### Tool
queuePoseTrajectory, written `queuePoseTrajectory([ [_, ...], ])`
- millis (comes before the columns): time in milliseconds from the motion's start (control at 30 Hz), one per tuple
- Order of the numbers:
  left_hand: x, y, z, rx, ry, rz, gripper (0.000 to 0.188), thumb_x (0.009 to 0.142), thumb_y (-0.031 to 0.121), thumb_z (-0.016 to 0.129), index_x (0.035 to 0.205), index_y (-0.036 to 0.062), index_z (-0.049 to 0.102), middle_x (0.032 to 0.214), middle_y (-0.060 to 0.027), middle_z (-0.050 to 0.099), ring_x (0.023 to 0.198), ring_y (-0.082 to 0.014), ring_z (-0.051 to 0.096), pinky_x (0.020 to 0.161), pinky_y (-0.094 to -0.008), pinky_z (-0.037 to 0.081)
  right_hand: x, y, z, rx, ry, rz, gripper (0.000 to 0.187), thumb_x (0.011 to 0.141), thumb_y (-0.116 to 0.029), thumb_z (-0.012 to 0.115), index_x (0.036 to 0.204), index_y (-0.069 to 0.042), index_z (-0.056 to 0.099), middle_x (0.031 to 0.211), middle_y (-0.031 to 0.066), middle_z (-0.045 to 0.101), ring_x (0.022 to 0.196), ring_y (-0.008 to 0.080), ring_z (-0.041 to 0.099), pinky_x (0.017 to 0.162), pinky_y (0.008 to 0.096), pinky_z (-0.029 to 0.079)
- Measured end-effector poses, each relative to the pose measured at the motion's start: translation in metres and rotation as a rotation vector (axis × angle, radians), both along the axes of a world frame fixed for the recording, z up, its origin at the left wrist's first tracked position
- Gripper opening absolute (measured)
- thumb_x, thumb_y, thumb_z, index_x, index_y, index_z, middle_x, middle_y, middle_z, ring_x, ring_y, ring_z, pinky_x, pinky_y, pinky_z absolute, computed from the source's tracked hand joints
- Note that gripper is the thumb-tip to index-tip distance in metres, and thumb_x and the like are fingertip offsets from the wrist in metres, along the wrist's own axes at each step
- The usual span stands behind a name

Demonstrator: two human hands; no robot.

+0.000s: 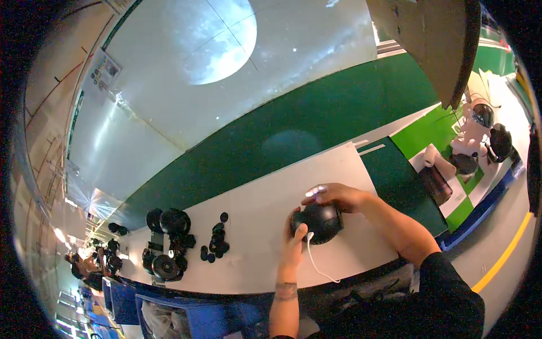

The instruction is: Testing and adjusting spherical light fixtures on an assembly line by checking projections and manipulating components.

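A black, rounded device (324,226) with a smooth, shiny surface is in front of me, over the white work surface (254,260). My left hand (294,236) grips its left side, the thumb lying along the near face. From above, my right hand (337,196) curls over the top and far edge of the device, with its fingertips close to a bright spot of light. A white cable (313,264) runs from the near side of the device, beside my left thumb, down to the surface. My fingers hide the device's far left side.
Several small black round parts (217,240) lie left of my hands, beyond them bigger black wheel-like parts (165,266). A co-worker (90,265) is at far left. Blue bins (209,319) line the near edge. A dark roll (436,185) and white-and-black devices (473,138) are at right.
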State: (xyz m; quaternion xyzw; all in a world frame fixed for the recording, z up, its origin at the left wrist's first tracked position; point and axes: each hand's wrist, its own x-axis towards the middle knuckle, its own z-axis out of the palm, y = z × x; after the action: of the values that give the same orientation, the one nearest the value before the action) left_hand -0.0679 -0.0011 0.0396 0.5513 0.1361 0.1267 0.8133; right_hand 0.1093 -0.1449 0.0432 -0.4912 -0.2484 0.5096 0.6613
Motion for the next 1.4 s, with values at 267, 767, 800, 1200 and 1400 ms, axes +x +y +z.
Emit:
queuePoseTrajectory([
  [267, 0.000, -0.001, 0.000, -0.009, 0.007, 0.006, 0.074, 0.083, 0.036, 0.077, 0.139, 0.0017, 0.044, 0.125, -0.0127, 0.055, 0.112, -0.0225, 0.058, 0.093, -0.0346, 0.051, 0.005, -0.003, -0.005, 0.100, 0.048, 0.054, 0.047, 0.085, -0.015, 0.069, 0.127, -0.001, 0.052, 0.117, 0.0113, 0.062, 0.111, 0.0228, 0.059, 0.099, 0.0359, 0.046],
  [767, 0.000, 0.000, -0.002, 0.056, -0.008, -0.003, 0.077, 0.081, 0.042, 0.078, 0.138, 0.0012, 0.045, 0.124, -0.0114, 0.056, 0.111, -0.0198, 0.057, 0.095, -0.0325, 0.049, 0.002, 0.001, -0.010, 0.006, 0.013, 0.043, 0.045, 0.084, -0.021, 0.070, 0.122, -0.001, 0.055, 0.118, 0.0125, 0.063, 0.112, 0.0232, 0.059, 0.100, 0.0369, 0.046],
  [800, 0.001, 0.000, -0.003, 0.042, -0.019, -0.006, 0.077, 0.081, 0.042, 0.078, 0.138, 0.0009, 0.045, 0.124, -0.0113, 0.056, 0.111, -0.0196, 0.057, 0.095, -0.0324, 0.049, 0.004, 0.001, -0.012, 0.006, 0.012, 0.041, 0.045, 0.084, -0.021, 0.070, 0.122, -0.001, 0.055, 0.118, 0.0125, 0.063, 0.112, 0.0232, 0.059, 0.100, 0.0369, 0.046],
  [1200, -0.010, 0.006, -0.002, 0.191, 0.111, 0.073, 0.070, 0.084, 0.039, 0.076, 0.140, 0.0073, 0.046, 0.122, -0.0067, 0.057, 0.107, -0.0161, 0.056, 0.090, -0.0322, 0.049, -0.005, 0.012, -0.001, -0.017, 0.044, -0.009, 0.045, 0.083, -0.020, 0.072, 0.121, -0.003, 0.058, 0.114, 0.0102, 0.064, 0.106, 0.0220, 0.061, 0.096, 0.0362, 0.047],
  [1400, 0.000, -0.001, 0.001, 0.125, 0.021, -0.014, 0.071, 0.086, 0.039, 0.074, 0.141, 0.0077, 0.041, 0.123, -0.0076, 0.054, 0.105, -0.0161, 0.055, 0.087, -0.0296, 0.050, -0.002, -0.001, -0.005, 0.082, 0.105, -0.050, 0.053, 0.077, -0.020, 0.072, 0.123, 0.001, 0.054, 0.120, 0.0147, 0.063, 0.111, 0.0259, 0.061, 0.099, 0.0377, 0.048],
])
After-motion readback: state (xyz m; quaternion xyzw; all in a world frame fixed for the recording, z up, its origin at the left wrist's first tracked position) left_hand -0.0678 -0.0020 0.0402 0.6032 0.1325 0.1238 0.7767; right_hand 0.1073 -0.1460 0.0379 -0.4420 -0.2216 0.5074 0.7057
